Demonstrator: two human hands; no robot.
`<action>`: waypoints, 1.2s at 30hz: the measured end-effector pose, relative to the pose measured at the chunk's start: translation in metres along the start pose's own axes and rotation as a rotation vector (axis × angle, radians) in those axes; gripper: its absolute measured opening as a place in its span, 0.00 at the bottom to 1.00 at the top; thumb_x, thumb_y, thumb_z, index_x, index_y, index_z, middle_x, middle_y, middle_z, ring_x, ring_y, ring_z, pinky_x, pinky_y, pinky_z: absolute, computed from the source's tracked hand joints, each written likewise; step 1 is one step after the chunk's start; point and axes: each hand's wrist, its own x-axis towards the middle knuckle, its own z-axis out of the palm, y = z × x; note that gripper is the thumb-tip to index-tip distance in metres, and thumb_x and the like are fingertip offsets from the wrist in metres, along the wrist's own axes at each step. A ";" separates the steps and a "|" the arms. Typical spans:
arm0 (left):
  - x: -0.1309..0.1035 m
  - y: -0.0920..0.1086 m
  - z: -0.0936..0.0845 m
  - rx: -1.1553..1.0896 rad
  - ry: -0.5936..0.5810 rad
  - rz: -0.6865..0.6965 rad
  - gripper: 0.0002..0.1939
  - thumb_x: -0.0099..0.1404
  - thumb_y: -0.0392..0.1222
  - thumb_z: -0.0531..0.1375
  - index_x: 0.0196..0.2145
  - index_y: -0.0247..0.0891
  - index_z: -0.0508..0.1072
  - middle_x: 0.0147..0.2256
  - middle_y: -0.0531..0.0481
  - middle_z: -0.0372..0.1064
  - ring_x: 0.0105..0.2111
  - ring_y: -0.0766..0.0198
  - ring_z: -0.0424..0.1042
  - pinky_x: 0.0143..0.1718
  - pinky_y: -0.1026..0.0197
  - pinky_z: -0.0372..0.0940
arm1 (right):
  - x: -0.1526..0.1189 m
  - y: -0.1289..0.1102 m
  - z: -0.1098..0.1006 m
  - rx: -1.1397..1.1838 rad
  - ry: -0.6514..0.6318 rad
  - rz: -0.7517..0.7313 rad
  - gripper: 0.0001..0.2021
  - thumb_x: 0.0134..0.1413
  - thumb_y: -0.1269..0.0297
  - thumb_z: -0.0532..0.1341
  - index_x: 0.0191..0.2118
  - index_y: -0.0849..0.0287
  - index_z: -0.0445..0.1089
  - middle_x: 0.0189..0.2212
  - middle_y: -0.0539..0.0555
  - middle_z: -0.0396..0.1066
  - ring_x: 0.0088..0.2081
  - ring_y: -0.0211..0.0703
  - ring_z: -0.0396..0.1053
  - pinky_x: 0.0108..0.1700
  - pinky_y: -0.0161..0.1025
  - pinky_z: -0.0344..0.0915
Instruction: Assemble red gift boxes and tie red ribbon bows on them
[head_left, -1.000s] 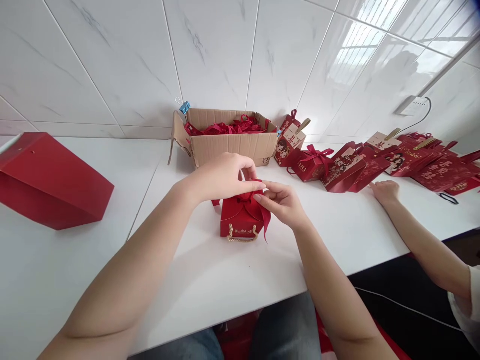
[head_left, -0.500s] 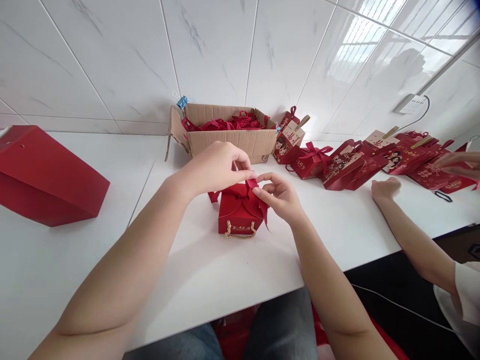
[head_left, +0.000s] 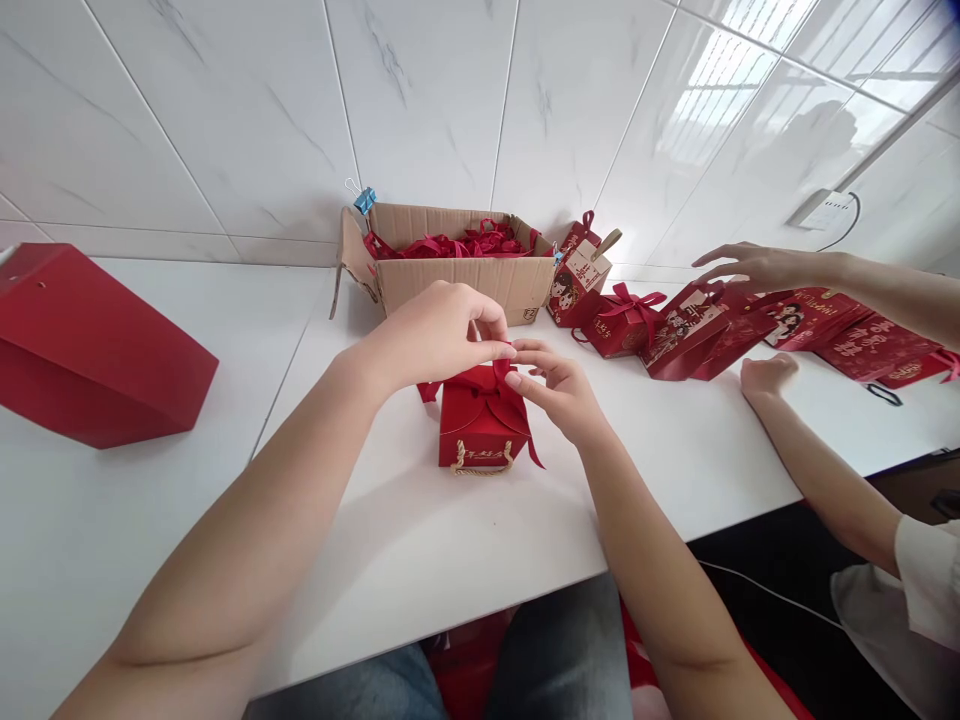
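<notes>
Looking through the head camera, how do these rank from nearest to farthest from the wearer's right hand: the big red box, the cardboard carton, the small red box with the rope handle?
Nearest to the right hand first:
1. small red box: right by its fingers, to the left
2. cardboard carton: behind, by the wall
3. big red box: far left

A single head-worn view from close above the white tabletop (head_left: 442, 560), forward-and-down toward the tiled wall (head_left: 427, 110).

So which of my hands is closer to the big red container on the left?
Left. Your left hand is right of the big red container, not touching it; your right hand is farther off, beyond the left one.
</notes>
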 end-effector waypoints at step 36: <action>-0.001 -0.011 -0.002 0.290 -0.543 -0.198 0.12 0.63 0.53 0.51 0.35 0.43 0.64 0.45 0.45 0.62 0.30 0.58 0.70 0.28 0.57 0.62 | -0.003 0.000 0.013 0.197 -0.093 0.061 0.10 0.47 0.54 0.68 0.28 0.55 0.74 0.39 0.53 0.77 0.40 0.45 0.73 0.46 0.44 0.68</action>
